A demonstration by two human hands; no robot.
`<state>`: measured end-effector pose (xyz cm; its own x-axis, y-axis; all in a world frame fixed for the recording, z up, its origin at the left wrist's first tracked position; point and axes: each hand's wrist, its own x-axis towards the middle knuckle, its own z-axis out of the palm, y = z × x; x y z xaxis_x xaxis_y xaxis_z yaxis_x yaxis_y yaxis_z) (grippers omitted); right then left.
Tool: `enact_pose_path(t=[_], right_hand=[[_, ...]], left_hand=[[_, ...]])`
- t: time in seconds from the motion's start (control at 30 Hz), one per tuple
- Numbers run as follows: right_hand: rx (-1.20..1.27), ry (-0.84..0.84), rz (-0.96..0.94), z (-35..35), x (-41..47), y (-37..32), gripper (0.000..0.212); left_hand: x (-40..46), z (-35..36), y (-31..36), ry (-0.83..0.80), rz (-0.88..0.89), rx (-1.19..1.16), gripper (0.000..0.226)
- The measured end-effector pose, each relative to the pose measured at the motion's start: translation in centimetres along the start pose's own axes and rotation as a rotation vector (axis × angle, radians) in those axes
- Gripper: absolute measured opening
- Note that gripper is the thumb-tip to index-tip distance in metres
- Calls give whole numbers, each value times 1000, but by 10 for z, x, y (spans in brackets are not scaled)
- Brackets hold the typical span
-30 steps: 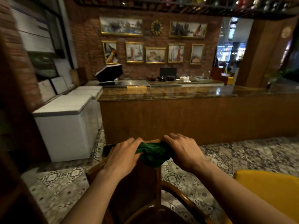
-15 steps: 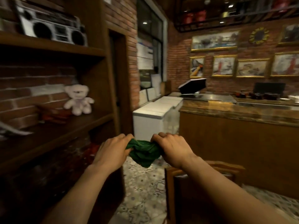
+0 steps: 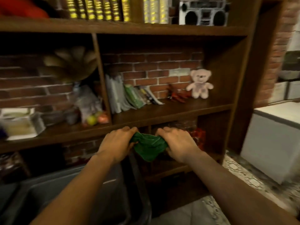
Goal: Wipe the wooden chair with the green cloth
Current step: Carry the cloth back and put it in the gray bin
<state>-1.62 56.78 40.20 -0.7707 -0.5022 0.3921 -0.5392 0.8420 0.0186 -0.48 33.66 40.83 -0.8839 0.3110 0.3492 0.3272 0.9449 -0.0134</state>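
The green cloth [image 3: 148, 146] is bunched up in the air between my two hands, in front of a wooden shelf unit. My left hand [image 3: 116, 143] grips its left end and my right hand [image 3: 177, 144] grips its right end, both with fingers curled over the fabric. A loose fold of the cloth hangs down between them. The wooden chair is out of view.
The dark wooden shelf unit [image 3: 162, 111] holds books, a pale teddy bear [image 3: 200, 83], a bag of fruit and a white box [image 3: 21, 123]. A radio [image 3: 203, 11] stands on top. A dark grey bin [image 3: 97, 192] sits below my left arm. A white chest freezer [image 3: 274, 140] stands at the right.
My view has swung left, from the counter and chair to the shelf unit. Both hands carried the cloth off the chair's backrest, and the chair has left the frame.
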Motion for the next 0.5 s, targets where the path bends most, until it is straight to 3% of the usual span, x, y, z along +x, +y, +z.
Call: enact_pose_path(t=[0.5], right_hand=[[149,-140,-250,181,201,-189,60]], left_hand=[[-76,85,-282,-95,-386,31,49]])
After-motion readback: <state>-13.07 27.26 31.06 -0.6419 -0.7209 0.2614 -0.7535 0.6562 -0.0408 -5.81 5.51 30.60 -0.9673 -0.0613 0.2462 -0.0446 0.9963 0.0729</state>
